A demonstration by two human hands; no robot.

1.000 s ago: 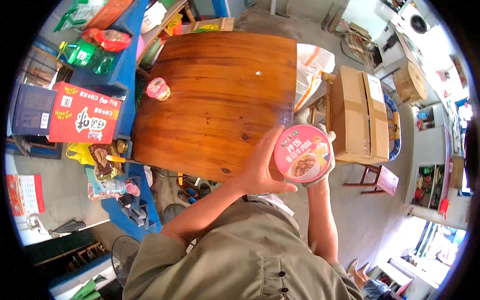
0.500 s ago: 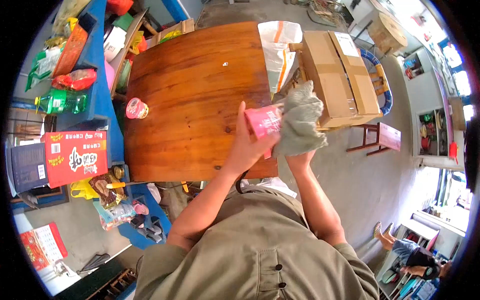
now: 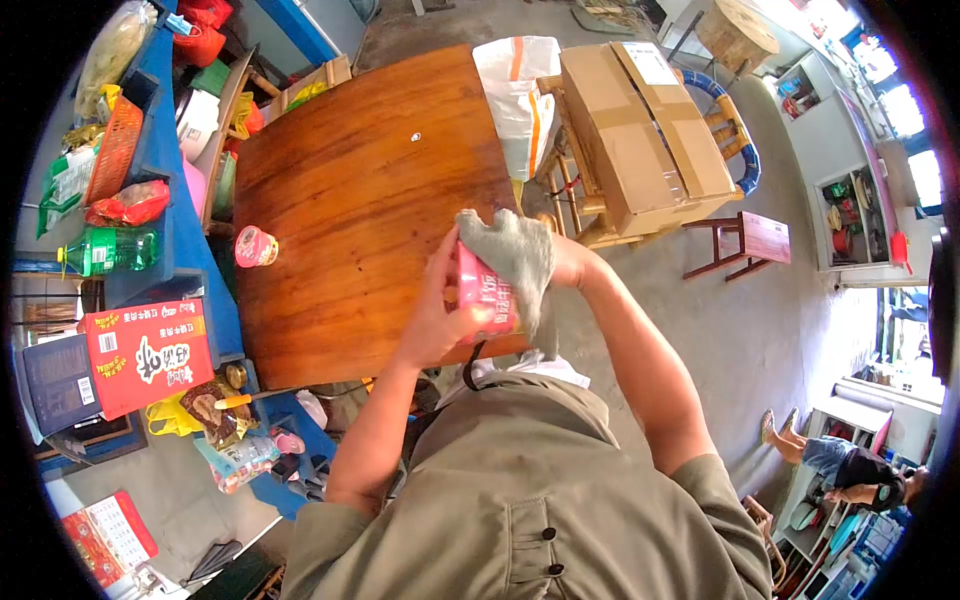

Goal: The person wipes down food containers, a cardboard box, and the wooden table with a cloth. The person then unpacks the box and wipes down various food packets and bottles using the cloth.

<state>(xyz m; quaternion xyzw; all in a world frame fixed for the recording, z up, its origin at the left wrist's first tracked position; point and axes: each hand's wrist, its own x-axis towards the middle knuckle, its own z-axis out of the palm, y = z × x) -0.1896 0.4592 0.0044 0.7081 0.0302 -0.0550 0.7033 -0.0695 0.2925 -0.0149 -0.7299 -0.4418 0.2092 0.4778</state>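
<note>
My left hand [image 3: 437, 305] is wrapped round the side of a pink printed tub [image 3: 480, 290], held over the near edge of the wooden table [image 3: 370, 200]. A grey-green cloth [image 3: 518, 262] lies against the tub's right side and top. My right hand [image 3: 568, 262] is behind the cloth and presses it to the tub; its fingers are mostly hidden by the cloth. A smaller pink cup [image 3: 256, 247] stands at the table's left edge. One small whitish bit [image 3: 415, 137] lies on the tabletop.
Right of the table, a cardboard box [image 3: 640, 130] rests on a bamboo chair beside a white sack [image 3: 517, 75]. A wooden stool [image 3: 763, 239] stands farther right. Blue shelving [image 3: 185, 225] with a red carton [image 3: 150, 355] is at the left. Another person [image 3: 850, 470] is at the lower right.
The tub and both hands have moved left. The tub has turned from lid-up to side-on, and the cloth has come over from beneath and beside it to its right side and top.
</note>
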